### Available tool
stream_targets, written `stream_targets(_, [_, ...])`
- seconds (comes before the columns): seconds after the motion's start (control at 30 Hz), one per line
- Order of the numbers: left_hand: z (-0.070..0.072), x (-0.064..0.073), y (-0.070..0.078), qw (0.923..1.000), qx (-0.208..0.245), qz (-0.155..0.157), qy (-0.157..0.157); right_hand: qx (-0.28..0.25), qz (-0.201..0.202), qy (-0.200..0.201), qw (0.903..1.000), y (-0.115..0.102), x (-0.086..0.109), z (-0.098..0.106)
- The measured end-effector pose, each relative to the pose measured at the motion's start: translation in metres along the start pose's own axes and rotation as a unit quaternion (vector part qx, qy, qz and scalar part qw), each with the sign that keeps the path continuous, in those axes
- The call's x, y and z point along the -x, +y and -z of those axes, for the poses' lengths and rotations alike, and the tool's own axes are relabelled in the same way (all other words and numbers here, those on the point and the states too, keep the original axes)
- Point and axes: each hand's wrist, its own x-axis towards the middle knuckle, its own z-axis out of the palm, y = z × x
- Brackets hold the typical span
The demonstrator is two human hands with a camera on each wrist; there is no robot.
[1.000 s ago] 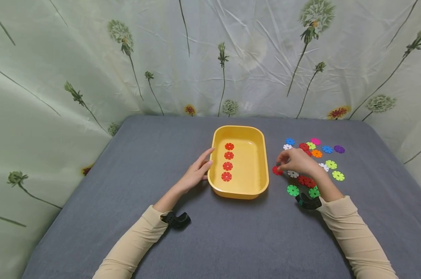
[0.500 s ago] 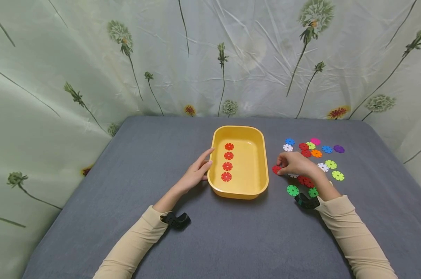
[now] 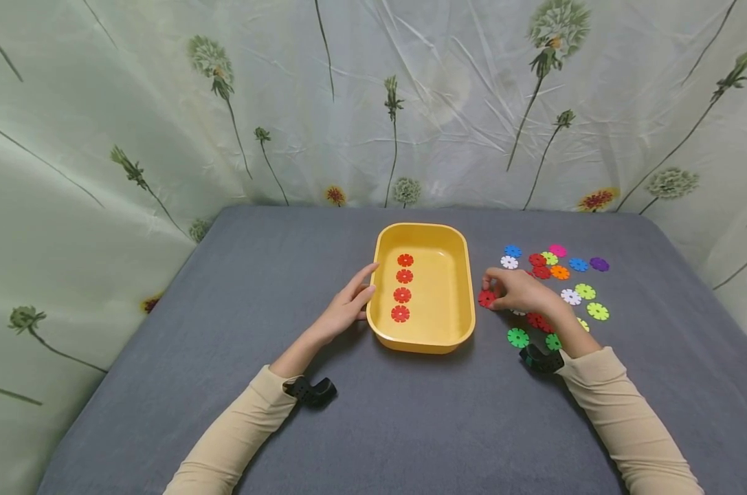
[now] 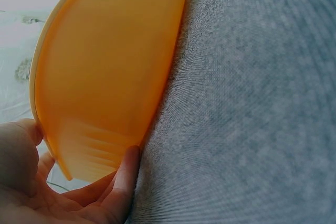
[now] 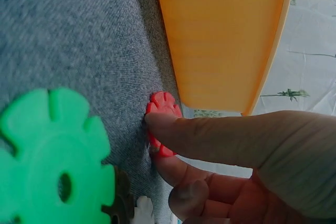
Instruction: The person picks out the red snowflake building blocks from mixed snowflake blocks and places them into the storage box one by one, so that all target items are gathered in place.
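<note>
My right hand (image 3: 521, 291) pinches a red notched plastic disc (image 3: 486, 298) just right of the yellow tub. In the right wrist view the thumb lies over that disc's (image 5: 164, 103) face, with a fingertip at its lower edge; whether it touches the cloth I cannot tell. On the tub's left side my left hand (image 3: 341, 313) holds the wall, thumb and index finger at the rim and other fingers against the outside. Inside the yellow tub (image 3: 450, 342), several red discs (image 3: 402, 295) form a column along its left half.
Right of the tub lie loose notched discs: a green disc (image 3: 518, 337), a white disc (image 3: 571, 297), a purple disc (image 3: 599, 264), an orange disc (image 3: 560, 273) and several others, partly hidden by the right hand. A flower-print curtain (image 3: 324, 137) backs the grey-covered table (image 3: 286, 254).
The right hand and the red disc it pinches have shifted slightly left toward the tub. The left hand and the tub stay as they were.
</note>
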Motion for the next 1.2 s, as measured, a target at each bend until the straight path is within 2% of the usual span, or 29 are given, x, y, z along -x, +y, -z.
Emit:
stream_targets(0.37, [-0.0002,0.0011,0.0036,0.9999,-0.013,0.002,0.004,-0.007,0.001,0.013,0.9999,-0.0016,-0.0016,0.0020])
stream_targets(0.7, [0.0001,0.0006,0.0038,0.9999,-0.010,-0.001,0.004,-0.023,-0.005,0.028,0.9993,-0.0018,-0.0027,0.0041])
stream_targets(1.2, [0.0000,0.0018,0.0036,1.0000,-0.002,0.001,-0.001,-0.017,-0.016,0.061,0.9979,-0.0016,0.0028,0.0074])
